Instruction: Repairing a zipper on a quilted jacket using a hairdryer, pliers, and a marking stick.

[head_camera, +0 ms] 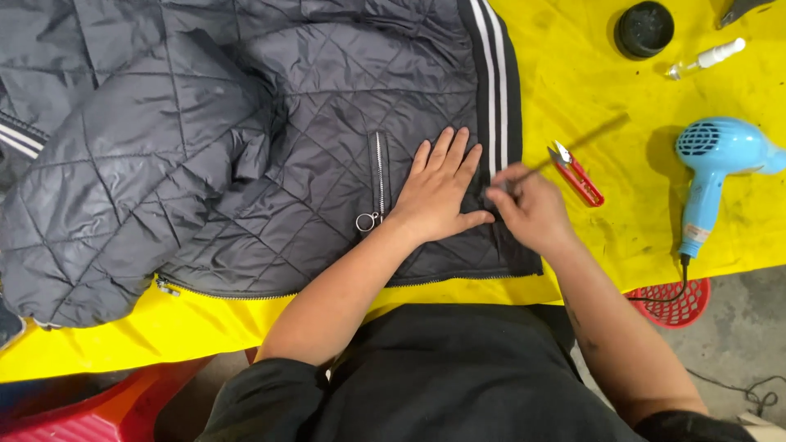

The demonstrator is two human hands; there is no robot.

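— Where's the dark grey quilted nylon jacket [246, 147]?

— Spread on the yellow table cover [589, 90], under the left hand [438, 192], fingers flat and splayed just right of its pocket zip.

— The other?

— The right hand [532, 209] pinches a thin stick-like tool [565, 155] beside the jacket's striped hem; red thread snips [577, 176] and a blue hairdryer [712, 176] lie further right.

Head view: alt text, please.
A left hand presses flat on a dark quilted jacket while the right hand holds a thin stick at its striped hem. Red snips and a blue hairdryer lie on the yellow table.
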